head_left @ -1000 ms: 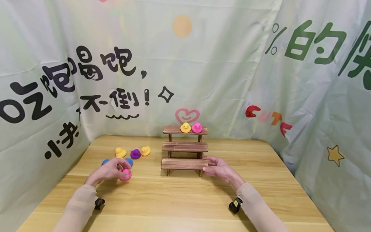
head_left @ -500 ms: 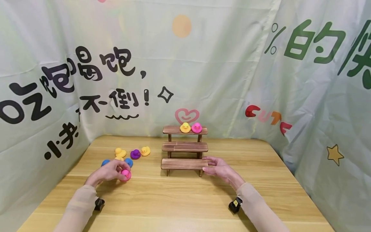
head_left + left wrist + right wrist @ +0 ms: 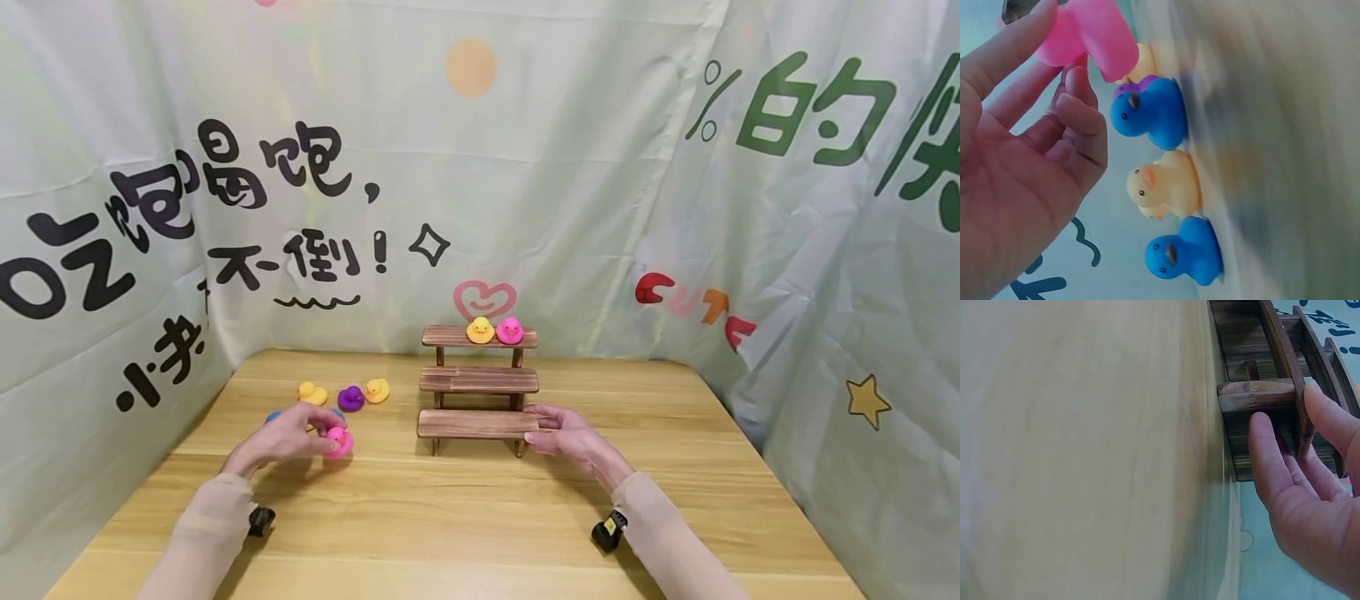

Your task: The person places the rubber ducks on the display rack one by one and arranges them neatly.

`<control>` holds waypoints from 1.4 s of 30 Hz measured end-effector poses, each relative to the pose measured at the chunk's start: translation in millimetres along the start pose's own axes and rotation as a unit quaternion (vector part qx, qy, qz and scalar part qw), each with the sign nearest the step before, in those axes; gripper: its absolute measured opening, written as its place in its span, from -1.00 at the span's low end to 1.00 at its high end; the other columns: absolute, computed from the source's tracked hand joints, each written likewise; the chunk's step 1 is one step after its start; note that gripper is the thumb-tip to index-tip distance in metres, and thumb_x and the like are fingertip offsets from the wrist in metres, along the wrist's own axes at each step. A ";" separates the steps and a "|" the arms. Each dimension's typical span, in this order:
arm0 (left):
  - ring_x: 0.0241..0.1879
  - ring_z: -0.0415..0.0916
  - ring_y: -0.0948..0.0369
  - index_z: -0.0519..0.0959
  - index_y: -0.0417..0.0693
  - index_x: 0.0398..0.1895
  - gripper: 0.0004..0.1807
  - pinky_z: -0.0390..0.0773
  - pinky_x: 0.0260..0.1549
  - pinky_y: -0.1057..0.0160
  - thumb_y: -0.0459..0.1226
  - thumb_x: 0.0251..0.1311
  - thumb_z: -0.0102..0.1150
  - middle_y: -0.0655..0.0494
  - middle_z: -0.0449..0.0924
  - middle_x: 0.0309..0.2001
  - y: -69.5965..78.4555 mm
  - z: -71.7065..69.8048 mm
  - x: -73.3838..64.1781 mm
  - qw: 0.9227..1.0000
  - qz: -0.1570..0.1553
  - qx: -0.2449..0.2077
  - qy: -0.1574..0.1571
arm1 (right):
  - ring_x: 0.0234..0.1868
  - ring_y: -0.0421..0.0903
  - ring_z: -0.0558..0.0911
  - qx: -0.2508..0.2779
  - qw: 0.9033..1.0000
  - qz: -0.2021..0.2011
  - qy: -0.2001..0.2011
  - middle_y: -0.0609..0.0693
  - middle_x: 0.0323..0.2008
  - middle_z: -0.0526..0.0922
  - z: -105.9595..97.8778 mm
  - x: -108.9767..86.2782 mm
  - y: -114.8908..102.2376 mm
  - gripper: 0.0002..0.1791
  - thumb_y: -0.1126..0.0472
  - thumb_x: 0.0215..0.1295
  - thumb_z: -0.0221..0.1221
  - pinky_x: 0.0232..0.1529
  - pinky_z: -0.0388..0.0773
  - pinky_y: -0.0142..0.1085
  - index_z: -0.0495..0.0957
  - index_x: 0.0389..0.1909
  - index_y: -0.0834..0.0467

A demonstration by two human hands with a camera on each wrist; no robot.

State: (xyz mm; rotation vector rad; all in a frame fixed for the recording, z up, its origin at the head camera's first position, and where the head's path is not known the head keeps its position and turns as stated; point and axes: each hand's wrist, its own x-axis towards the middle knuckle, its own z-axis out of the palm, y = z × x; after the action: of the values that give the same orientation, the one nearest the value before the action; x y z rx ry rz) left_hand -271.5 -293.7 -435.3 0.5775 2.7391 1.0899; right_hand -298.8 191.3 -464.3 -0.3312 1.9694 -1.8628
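My left hand (image 3: 288, 435) pinches a pink rubber duck (image 3: 341, 444) between thumb and fingers; in the left wrist view the duck is raised above the tabletop. Beyond that hand stand a purple duck (image 3: 351, 398) and two yellow ducks, one left (image 3: 312, 393) and one right (image 3: 377, 390) of it. Two blue ducks (image 3: 1166, 115) and a pale yellow one (image 3: 1175, 184) show in the left wrist view, mostly hidden by the hand from above. My right hand (image 3: 576, 442) grips the right end of the lowest step of a three-step wooden stand (image 3: 477, 423), thumb on top, fingers beneath.
On the stand's top step sit a yellow duck (image 3: 481, 331) and a pink duck (image 3: 510, 331). A wooden table (image 3: 450, 525) carries everything. Printed cloth (image 3: 570, 208) hangs behind it and along both sides.
The left hand has moved slightly right and away from me, lifting the pink duck and carrying it along. The right hand and the stand have kept their place.
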 end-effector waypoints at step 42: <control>-0.07 0.60 0.11 0.55 -0.10 0.01 -0.60 0.61 -0.07 0.24 -0.13 0.17 0.37 -0.01 0.68 -0.05 52.0 -0.2 37.8 0.987 0.044 -0.152 0.023 | -0.04 -0.11 0.64 -0.015 1.000 -0.006 -0.011 0.45 0.27 0.31 -1.8 0.1 -0.4 -0.27 0.38 0.31 0.21 0.13 0.57 -0.18 0.12 0.43 0.39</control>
State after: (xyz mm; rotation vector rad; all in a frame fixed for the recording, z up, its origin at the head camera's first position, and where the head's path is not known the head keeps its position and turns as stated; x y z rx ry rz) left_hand -290.6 -244.2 -399.0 0.6374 2.5306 1.5223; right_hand -299.7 192.9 -463.9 -0.3717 1.9851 -1.8309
